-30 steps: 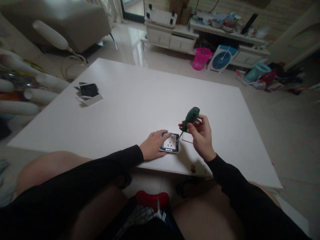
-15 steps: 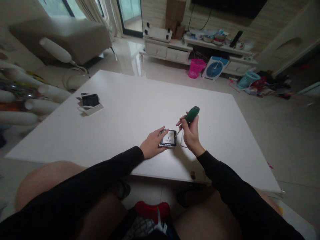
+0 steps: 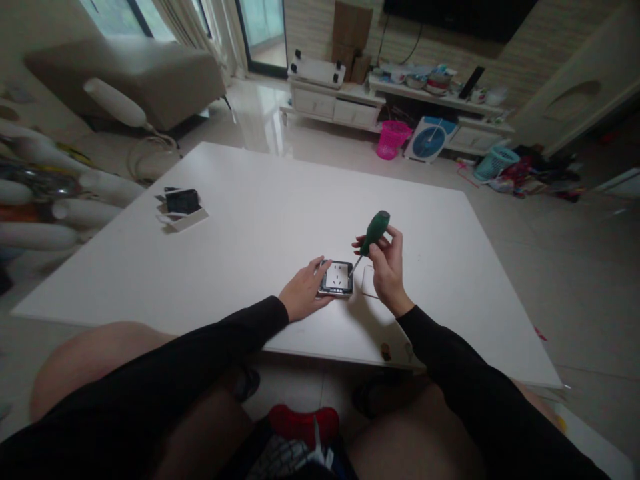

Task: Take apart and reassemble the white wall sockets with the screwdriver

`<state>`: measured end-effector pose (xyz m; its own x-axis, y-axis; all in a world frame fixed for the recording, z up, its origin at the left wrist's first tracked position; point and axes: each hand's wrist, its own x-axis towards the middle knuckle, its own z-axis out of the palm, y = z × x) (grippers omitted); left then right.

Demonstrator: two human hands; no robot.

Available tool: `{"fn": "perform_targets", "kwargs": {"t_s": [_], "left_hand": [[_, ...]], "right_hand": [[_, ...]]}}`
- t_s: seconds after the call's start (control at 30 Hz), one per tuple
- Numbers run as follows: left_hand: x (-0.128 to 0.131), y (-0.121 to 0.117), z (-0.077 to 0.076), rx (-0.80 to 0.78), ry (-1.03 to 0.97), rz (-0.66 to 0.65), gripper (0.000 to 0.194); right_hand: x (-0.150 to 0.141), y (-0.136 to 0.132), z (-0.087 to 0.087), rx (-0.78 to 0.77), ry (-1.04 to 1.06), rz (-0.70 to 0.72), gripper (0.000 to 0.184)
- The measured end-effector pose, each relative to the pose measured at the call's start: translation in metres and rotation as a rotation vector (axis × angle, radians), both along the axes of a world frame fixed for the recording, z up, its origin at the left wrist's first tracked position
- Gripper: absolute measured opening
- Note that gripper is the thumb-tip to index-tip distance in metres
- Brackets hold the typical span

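A wall socket (image 3: pixel 337 276) with a white face and a dark surround lies on the white table (image 3: pixel 250 227). My left hand (image 3: pixel 303 289) grips it from the left, fingers along its near and far edges. In my right hand (image 3: pixel 389 267) is a screwdriver (image 3: pixel 375 232) with a thick green handle, held tilted. Its thin shaft slants down to the right side of the socket, where the tip meets the surround. Just right of the socket lies a thin square frame (image 3: pixel 369 281), partly hidden by my right hand.
An open white box (image 3: pixel 184 217) with dark pieces stands at the table's left. A small brownish object (image 3: pixel 385 351) lies by the near edge. Beyond the table are a pink basket (image 3: pixel 393 140), a blue fan (image 3: pixel 429 140) and a white cabinet (image 3: pixel 357 112).
The screwdriver's handle has tipped more upright and a little left, and my right hand's fingers have shifted around it. My left hand stays on the socket.
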<state>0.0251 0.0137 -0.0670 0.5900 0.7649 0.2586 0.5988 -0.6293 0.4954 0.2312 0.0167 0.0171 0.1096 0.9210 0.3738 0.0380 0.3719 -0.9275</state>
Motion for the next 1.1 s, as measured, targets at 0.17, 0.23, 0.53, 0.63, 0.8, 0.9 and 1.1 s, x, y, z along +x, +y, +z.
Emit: {"fn": "perform_targets", "kwargs": {"t_s": [0.17,0.23,0.53,0.63,0.8,0.9,1.1], "left_hand": [[0.000,0.000,0.002,-0.002,0.004,-0.001,0.088],[0.000,0.000,0.002,-0.005,0.006,-0.001,0.087],[0.000,0.000,0.002,0.001,0.021,-0.001,0.085],[0.000,0.000,0.000,0.013,0.018,0.002,0.086],[0.000,0.001,-0.003,0.026,0.000,0.006,0.088],[0.000,0.001,-0.004,0.029,-0.011,0.000,0.089],[0.000,0.001,-0.003,0.019,0.000,0.004,0.089]], "right_hand": [[0.000,0.003,0.001,-0.022,0.023,-0.092,0.047],[0.000,0.003,0.002,-0.031,0.023,-0.109,0.048],[0.001,0.000,0.005,-0.038,0.050,-0.069,0.036],[0.004,0.002,0.004,-0.060,-0.028,-0.135,0.044],[0.006,0.004,0.004,-0.066,-0.041,-0.132,0.056],[0.004,0.002,0.006,-0.032,0.034,-0.054,0.043],[-0.001,0.000,0.011,-0.106,0.037,-0.049,0.052]]}}
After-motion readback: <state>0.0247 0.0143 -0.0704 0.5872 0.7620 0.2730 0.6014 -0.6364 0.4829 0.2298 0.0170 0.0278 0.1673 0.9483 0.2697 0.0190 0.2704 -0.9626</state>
